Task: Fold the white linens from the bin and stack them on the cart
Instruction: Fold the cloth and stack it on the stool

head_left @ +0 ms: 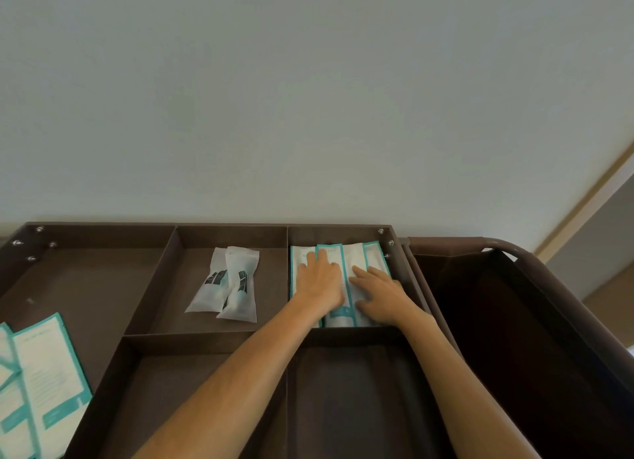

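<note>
**HANDS FLAT ON PACKETS**

The left hand [320, 280] and right hand [380, 295] lie side by side, fingers straight, pressing down on teal-edged white flat packets [353, 258] in one compartment of the brown divided cart tray [206, 335]. The dark brown fabric bin [514, 321] stands just right of the right hand. Two translucent plastic pouches [226, 283] lie left of the left hand.

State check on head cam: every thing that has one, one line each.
left hand: open, fingers flat, pressing the teal-edged packets
right hand: open, flat on the same packets
teal-edged packets: lying flat side by side, far right compartment
translucent sachets: two, lying flat, touching, far middle compartment
left packets: lying flat, overlapping, untouched
bin: open top, inside too dark to tell
</note>
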The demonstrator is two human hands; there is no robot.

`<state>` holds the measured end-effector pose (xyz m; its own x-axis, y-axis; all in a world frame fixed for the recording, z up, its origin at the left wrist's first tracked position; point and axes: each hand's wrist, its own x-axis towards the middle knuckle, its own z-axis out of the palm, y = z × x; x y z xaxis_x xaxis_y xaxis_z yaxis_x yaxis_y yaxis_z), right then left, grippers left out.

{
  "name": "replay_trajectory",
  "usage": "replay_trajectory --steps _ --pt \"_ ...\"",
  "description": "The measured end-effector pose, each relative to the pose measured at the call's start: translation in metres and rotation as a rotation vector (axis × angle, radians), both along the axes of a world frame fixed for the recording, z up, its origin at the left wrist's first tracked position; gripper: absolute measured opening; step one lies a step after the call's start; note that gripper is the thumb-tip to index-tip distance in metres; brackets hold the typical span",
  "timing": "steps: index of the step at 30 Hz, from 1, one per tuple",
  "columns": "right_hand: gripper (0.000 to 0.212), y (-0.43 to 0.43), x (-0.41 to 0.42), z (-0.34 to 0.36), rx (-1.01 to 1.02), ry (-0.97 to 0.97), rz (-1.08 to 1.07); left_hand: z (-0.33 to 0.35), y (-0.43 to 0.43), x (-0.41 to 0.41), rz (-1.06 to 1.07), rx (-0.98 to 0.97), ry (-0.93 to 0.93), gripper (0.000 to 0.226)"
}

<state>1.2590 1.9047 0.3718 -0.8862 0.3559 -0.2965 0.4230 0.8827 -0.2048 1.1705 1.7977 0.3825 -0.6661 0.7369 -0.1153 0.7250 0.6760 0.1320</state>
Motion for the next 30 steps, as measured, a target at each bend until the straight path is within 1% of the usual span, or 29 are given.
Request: replay_trajectory --steps 1,3,7,10,13,16,19,22,25,28,30 --pt "0.058 0.0 -0.001 0.0 -0.001 -0.014 0.016 -0.002 -0.001 -0.002 -0.044 -0.063 0.007 0.041" --pt "0.056 0.0 -0.002 0.0 0.003 -0.031 0.033 -0.005 -0.004 -0.003 -0.069 -0.125 -0.06 0.043" --pt "0.053 -0.001 -0.005 -0.003 0.012 -0.041 0.009 -0.007 -0.005 -0.004 -0.066 -0.118 -0.13 0.049" --pt "0.05 -0.006 -0.006 -0.001 0.014 0.007 -0.036 -0.005 -0.007 -0.004 -0.053 -0.087 -0.165 0.05" --pt "0.046 -0.015 -0.007 0.002 0.023 0.144 -0.088 -0.003 -0.014 -0.004 -0.056 -0.014 -0.186 0.043" --pt "0.042 -0.03 -0.014 0.007 0.006 0.303 -0.115 0.004 -0.025 -0.003 -0.081 0.121 -0.175 0.045" --pt "0.033 -0.051 -0.029 0.011 -0.015 0.413 -0.11 0.013 -0.042 -0.005 -0.103 0.241 -0.101 0.043" --pt "0.026 -0.075 -0.046 0.012 -0.043 0.526 -0.09 0.019 -0.072 -0.016 -0.058 0.318 -0.033 0.04" --pt "0.026 -0.105 -0.062 0.013 -0.063 0.575 -0.046 0.023 -0.118 -0.033 0.004 0.366 -0.03 0.039" --pt "0.023 -0.143 -0.079 0.017 -0.093 0.553 -0.011 0.024 -0.173 -0.054 0.07 0.372 -0.015 0.036" --pt "0.023 -0.171 -0.091 0.02 -0.033 0.533 -0.004 0.022 -0.211 -0.067 0.147 0.366 0.004 0.033"
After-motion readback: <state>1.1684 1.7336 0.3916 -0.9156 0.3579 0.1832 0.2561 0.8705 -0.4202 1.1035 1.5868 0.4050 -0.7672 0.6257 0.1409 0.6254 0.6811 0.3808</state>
